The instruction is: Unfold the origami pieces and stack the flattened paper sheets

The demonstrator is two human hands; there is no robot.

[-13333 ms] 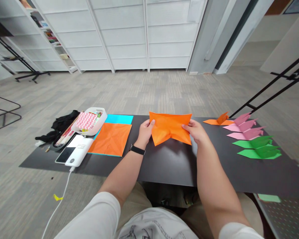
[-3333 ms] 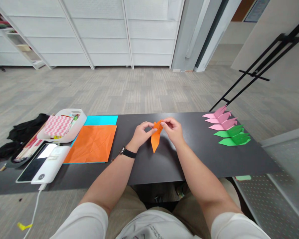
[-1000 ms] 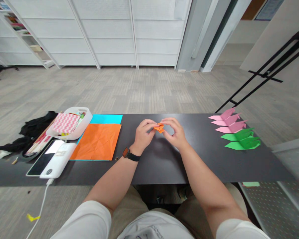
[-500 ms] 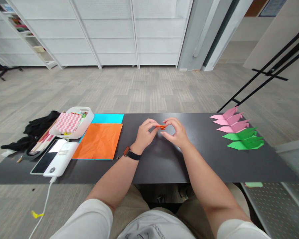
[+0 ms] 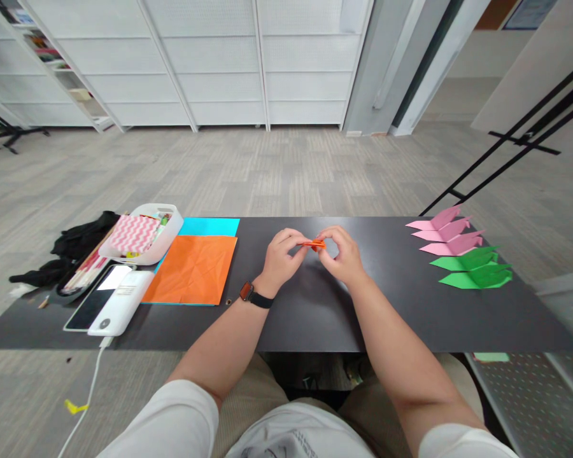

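Between my two hands, just above the dark table (image 5: 310, 318), is a small folded piece of orange paper (image 5: 318, 244). My left hand (image 5: 281, 257), with a watch on its wrist, pinches the paper's left end between thumb and fingers. The right end is pinched by my right hand (image 5: 342, 257), its thumb and forefinger closed on it. Fingers cover part of the paper, so its exact folded shape is hard to make out. Several folded paper cranes stand in a row at the right, pink ones (image 5: 451, 236) behind green ones (image 5: 477, 278).
Left of my hands lie orange paper sheets (image 5: 195, 270) over blue sheets (image 5: 212, 226). Further left are a white basket (image 5: 169, 238) of supplies, a white power bank (image 5: 120, 304) with a cable, a phone (image 5: 88, 312) and black cloth (image 5: 83, 238).
My right thumb and forefinger have closed on the orange paper's right end, where the thumb was apart before. More of the paper shows between the hands. The view has shifted slightly.
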